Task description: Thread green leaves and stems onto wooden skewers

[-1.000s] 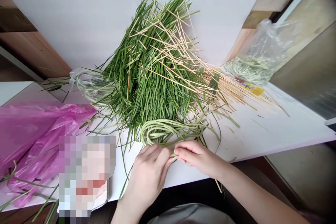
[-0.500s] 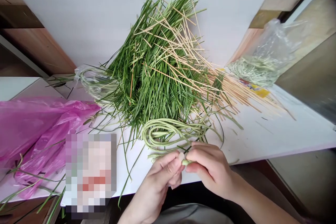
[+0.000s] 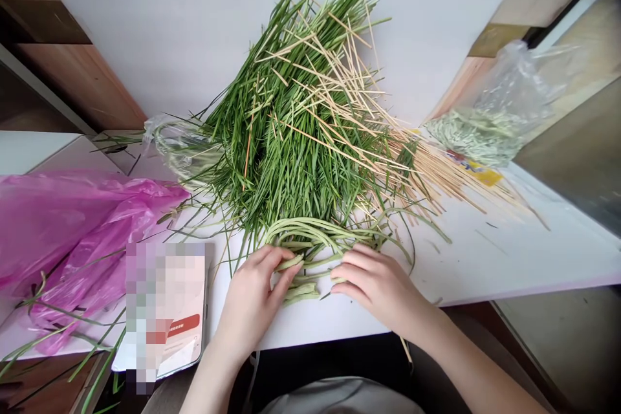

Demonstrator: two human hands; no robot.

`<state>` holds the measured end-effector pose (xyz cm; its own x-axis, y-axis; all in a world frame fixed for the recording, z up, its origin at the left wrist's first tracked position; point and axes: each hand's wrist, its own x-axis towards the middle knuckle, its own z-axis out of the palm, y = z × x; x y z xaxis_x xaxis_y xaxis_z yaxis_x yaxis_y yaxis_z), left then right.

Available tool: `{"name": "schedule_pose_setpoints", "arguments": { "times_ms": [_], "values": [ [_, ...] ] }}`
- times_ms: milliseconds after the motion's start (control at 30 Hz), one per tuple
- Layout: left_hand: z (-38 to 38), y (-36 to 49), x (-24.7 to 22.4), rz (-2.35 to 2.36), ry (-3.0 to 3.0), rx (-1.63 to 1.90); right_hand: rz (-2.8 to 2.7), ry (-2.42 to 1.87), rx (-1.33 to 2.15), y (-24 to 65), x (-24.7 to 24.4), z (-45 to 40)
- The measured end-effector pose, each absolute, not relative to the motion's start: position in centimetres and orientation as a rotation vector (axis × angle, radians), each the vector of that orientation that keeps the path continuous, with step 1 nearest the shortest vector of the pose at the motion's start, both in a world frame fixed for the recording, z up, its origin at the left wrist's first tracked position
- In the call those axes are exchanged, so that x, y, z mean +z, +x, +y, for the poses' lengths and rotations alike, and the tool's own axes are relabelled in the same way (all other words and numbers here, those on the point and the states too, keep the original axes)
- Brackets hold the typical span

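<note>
Looped pale green long beans (image 3: 310, 228) lie on the white table in front of me. My left hand (image 3: 264, 288) is at their left side, closed with a length of bean between its thumb and fingers. On the right, my right hand (image 3: 381, 278) has its fingers curled over the beans, and a bit of pale green shows between thumb and forefinger. A few short bean pieces (image 3: 301, 294) rest on the table between the two hands.
A heap of green leafy stalks (image 3: 291, 162) stands behind the beans, with thin wooden sticks (image 3: 436, 171) across its right side. A pink plastic bag (image 3: 97, 220) and a phone (image 3: 187, 297) are at left. A clear bag (image 3: 495, 119) sits at far right.
My hands were together near the table edge, fingering a small pale green bean piece. They have moved apart and forward onto the looped beans. The view has shifted slightly.
</note>
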<state>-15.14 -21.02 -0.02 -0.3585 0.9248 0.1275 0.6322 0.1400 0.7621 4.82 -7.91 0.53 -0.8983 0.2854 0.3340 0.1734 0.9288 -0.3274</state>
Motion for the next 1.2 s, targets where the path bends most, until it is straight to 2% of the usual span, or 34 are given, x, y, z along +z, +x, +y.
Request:
{"name": "schedule_pose_setpoints", "arguments": {
  "times_ms": [133, 267, 533, 800, 1200],
  "values": [
    [-20.9, -15.4, -1.0, 2.043, 1.729, 0.955, -2.808, -0.336, 0.456, 3.7, -0.5, -8.1],
    [-20.9, -15.6, -1.0, 2.084, 1.788, 0.976, -2.683, -0.429, 0.469, 3.5, 0.7, -6.9],
    [-20.8, -16.0, -0.5, 2.156, 1.729, 0.984, -2.843, -0.844, 0.181, -1.0, 1.8, -4.9],
    [-21.3, -16.5, -0.1, 2.212, 1.637, 0.994, -2.824, -0.795, 0.272, -1.5, 2.3, -4.1],
    [-21.5, -16.7, -0.3, 2.375, 1.438, 1.062, -2.426, -0.668, 0.362, -0.9, 5.4, -3.1]
  ]
}}
